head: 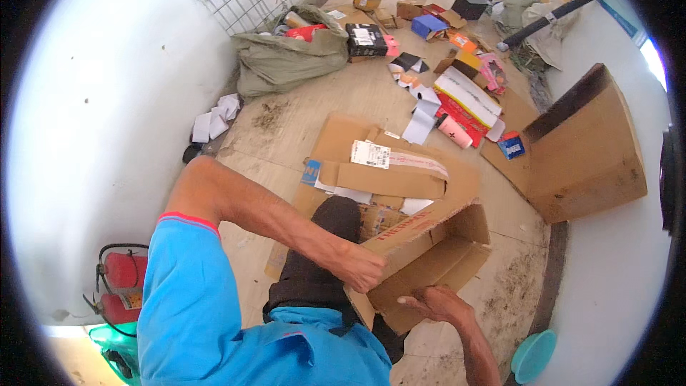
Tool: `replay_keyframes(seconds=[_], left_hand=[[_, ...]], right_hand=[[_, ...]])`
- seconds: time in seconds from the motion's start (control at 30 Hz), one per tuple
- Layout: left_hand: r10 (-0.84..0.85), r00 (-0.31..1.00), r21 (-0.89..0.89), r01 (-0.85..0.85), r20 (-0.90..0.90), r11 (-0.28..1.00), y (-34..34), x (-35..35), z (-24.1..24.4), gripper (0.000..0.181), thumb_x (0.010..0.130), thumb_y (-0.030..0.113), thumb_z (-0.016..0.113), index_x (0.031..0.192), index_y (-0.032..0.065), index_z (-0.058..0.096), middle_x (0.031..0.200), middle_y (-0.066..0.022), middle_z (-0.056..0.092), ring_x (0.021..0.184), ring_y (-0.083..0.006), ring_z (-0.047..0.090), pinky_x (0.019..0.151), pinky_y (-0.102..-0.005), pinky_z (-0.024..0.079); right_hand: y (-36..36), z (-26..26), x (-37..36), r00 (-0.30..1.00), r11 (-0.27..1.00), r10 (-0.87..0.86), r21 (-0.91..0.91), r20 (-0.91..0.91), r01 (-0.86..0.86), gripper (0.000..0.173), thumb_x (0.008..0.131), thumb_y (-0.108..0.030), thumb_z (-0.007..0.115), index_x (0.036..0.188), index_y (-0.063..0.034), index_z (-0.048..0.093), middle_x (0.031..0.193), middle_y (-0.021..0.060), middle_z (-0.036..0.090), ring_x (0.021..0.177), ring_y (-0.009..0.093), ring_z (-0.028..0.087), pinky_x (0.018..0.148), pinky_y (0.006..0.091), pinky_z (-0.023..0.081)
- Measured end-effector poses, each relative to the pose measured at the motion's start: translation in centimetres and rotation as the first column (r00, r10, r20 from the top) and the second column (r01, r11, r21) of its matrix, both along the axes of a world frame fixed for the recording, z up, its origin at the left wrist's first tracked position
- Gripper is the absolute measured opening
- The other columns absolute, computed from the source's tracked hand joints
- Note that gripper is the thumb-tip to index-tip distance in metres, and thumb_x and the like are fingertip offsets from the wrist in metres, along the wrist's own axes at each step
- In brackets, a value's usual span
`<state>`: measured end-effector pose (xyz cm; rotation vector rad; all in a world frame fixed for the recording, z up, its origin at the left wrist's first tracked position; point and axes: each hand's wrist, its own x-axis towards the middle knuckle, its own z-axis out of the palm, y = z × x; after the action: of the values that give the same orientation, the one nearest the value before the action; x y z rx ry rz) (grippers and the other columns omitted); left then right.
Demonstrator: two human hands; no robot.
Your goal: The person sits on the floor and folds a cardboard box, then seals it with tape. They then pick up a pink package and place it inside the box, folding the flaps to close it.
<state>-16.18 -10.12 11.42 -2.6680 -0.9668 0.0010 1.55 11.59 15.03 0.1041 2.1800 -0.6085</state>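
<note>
A long open cardboard box [429, 228] with red print on its side lies tilted in front of my body. My left hand [358, 268] is closed on the box's near upper edge. On the right, my right hand [437, 303] grips the opposite edge, with its thumb over the inner side. Just beyond the box, flattened cardboard [391, 179] with a white label and pink-striped tape lies on the floor. Part of it is hidden behind the box and my knee.
A large open carton [589, 155] leans near the right wall. Small boxes, paper and a pink cup [454, 131] litter the floor ahead. A stuffed green sack [289, 61] stands left, fire extinguishers [123, 308] lower left, a turquoise basin [533, 356] lower right.
</note>
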Motion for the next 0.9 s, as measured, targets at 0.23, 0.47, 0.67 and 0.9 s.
replay_keyframes(seconds=[0.23,0.47,0.67,0.9], left_hand=[[-0.113,0.978,-0.086,0.129,0.175,0.988,7.8,4.4,3.2,0.014,0.07,0.024,0.066,0.06,0.0149,0.066,0.064,-0.0009,0.063,0.064,-0.0198,0.062,0.053,-0.0382,0.042],[-0.061,0.89,-0.152,0.144,0.453,0.978,11.3,12.8,-1.8,0.017,0.07,0.02,0.069,0.058,0.009,0.066,0.063,-0.0076,0.066,0.064,-0.0262,0.065,0.053,-0.0441,0.044],[0.195,0.975,-0.346,-0.148,0.104,0.927,11.3,12.1,-2.9,0.012,0.07,0.021,0.071,0.066,0.0093,0.072,0.069,-0.0091,0.069,0.069,-0.0244,0.067,0.06,-0.0416,0.046],[0.006,0.999,-0.198,0.002,0.039,0.98,11.1,11.5,-2.0,0.012,0.075,0.019,0.066,0.071,0.0122,0.074,0.073,-0.0078,0.071,0.073,-0.0225,0.068,0.07,-0.0385,0.049]], right_hand=[[0.0,1.3,1.4,0.989,0.884,-0.057,-0.453,0.138,0.114,0.066,0.085,-0.058,0.074,0.119,-0.0025,0.067,0.11,0.0188,0.07,0.106,0.026,0.066,0.087,0.0378,0.054],[0.6,-7.3,11.1,0.946,0.876,-0.321,-0.394,-0.047,0.278,0.058,0.08,-0.049,0.081,0.119,-0.0078,0.068,0.117,0.0115,0.07,0.109,0.023,0.065,0.091,0.0387,0.053],[-2.8,-8.1,10.0,0.797,0.853,-0.511,-0.3,-0.322,0.426,0.038,0.081,-0.042,0.079,0.102,-0.01,0.075,0.097,0.0176,0.073,0.09,0.034,0.071,0.075,0.045,0.058],[-4.6,-8.3,12.6,0.755,0.887,-0.398,-0.009,-0.521,0.462,0.031,0.086,-0.034,0.075,0.094,-0.004,0.074,0.08,0.0173,0.073,0.067,0.038,0.07,0.06,0.046,0.056]])
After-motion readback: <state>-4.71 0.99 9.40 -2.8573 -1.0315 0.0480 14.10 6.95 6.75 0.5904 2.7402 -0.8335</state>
